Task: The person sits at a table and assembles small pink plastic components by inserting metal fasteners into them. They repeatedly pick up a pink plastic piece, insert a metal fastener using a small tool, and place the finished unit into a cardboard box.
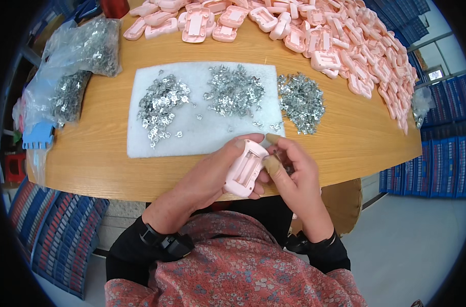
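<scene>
Over the near edge of the table [107, 176], a pink casing [247, 170] — clasped by the left hand [218, 162].
Best kept steady, hollow side up; right hand [296, 178] at its rim — whether pinching anything, I cannot tell.

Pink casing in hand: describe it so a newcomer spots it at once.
On the wooden table, find the white mat strewn with small metal pieces. At its near edge, the left hand holds a pale pink casing, its long recess facing up, the right hand close on its right. Other pink casings lie heaped along the table's far side; this one alone is held.
</scene>
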`<action>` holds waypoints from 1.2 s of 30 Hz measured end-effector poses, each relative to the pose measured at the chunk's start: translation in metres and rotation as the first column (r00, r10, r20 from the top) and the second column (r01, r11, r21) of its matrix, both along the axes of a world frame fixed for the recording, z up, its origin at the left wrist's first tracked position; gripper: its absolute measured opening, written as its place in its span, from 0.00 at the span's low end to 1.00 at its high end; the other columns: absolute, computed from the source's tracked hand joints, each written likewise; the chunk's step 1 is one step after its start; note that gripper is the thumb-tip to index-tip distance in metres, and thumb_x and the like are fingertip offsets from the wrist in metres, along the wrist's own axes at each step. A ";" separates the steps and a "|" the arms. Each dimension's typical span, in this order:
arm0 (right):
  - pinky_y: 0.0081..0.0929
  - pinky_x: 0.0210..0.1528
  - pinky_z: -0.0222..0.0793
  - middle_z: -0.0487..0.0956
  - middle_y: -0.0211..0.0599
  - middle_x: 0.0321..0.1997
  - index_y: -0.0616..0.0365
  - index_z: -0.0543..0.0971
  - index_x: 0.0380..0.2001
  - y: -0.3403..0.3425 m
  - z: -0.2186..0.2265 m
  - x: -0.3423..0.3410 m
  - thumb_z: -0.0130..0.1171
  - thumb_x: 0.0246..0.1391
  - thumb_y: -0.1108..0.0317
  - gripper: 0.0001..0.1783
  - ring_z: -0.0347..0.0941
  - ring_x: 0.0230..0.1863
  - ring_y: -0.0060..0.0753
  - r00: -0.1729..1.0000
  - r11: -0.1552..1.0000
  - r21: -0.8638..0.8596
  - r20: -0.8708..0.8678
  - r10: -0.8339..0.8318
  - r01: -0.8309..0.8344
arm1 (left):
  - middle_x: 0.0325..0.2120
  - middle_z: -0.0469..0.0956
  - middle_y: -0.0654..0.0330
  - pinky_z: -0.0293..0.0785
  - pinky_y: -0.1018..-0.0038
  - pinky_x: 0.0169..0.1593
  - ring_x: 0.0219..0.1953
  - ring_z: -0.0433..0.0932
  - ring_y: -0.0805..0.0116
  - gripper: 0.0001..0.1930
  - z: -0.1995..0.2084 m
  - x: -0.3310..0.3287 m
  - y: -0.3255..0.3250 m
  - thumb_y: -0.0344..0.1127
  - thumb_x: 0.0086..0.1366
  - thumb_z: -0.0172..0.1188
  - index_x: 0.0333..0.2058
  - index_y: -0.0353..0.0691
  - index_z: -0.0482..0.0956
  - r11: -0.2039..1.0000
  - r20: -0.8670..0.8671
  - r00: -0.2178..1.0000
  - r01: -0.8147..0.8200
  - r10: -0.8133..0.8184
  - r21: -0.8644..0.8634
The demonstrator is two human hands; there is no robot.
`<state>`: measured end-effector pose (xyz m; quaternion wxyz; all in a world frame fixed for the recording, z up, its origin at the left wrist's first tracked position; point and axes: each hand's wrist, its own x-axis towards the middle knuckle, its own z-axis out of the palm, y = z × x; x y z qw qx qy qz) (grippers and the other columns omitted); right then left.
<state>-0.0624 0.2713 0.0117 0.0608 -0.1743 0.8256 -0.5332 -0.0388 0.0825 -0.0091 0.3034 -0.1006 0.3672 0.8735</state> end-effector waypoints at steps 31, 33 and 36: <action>0.10 0.30 0.58 0.68 0.18 0.27 0.64 0.75 0.50 -0.003 0.003 0.001 0.60 0.61 0.74 0.15 0.60 0.28 0.07 0.933 0.923 -0.385 0.336 0.128 0.012 | 0.22 0.64 0.66 0.56 0.80 0.19 0.16 0.59 0.77 0.20 0.015 0.008 -0.022 0.42 0.75 0.41 0.55 0.33 0.69 0.993 -0.025 0.997 -0.078 0.076 -0.087; 0.11 0.29 0.57 0.67 0.17 0.25 0.64 0.76 0.48 -0.007 0.003 0.001 0.60 0.60 0.75 0.13 0.59 0.27 0.07 0.955 0.938 -0.344 0.268 0.129 -0.030 | 0.22 0.63 0.67 0.55 0.81 0.18 0.14 0.58 0.79 0.21 0.019 0.009 -0.025 0.44 0.74 0.43 0.55 0.34 0.69 0.995 0.044 0.995 -0.088 0.086 0.044; 0.13 0.28 0.58 0.66 0.19 0.24 0.63 0.78 0.45 -0.013 0.004 0.001 0.60 0.59 0.77 0.11 0.59 0.26 0.09 0.974 0.950 -0.308 0.190 0.120 -0.057 | 0.22 0.61 0.69 0.53 0.82 0.20 0.18 0.58 0.79 0.20 0.015 0.009 -0.029 0.43 0.73 0.43 0.55 0.36 0.69 0.989 0.011 0.999 -0.033 0.032 0.145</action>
